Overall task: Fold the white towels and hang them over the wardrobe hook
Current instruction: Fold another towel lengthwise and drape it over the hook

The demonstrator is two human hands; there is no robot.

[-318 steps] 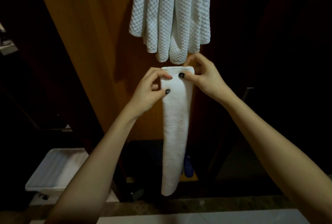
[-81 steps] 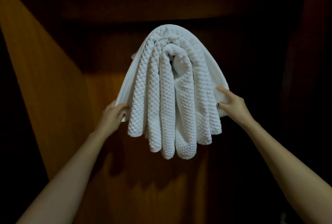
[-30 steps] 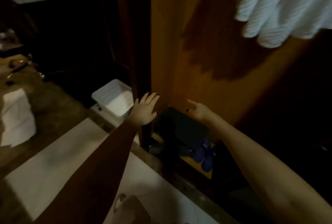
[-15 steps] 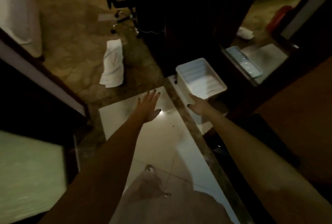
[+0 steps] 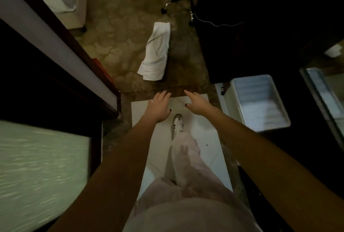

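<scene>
**A:** White towel (image 5: 155, 53): where does it lie?

**B:** Start wide. A frosted glass panel (image 5: 42, 166) fills the left. Patterned brown carpet (image 5: 119, 26) spreads ahead, and pale floor tiles (image 5: 204, 138) lie underfoot. An open white plastic bin (image 5: 260, 90) stands at the right. The towel lies on the carpet beyond the tiles, well apart from both hands.

**A:** How does it look? Any label?

**B:** It is a long, rumpled strip with one dark crease. I can read no writing on it.

**A:** The hands?

**B:** The left hand (image 5: 159, 107) is flat with its fingers straight. The right hand (image 5: 197, 104) is relaxed with its forefinger extended. Neither grasps anything. A striped white shoe (image 5: 178, 122) steps between them.
</scene>
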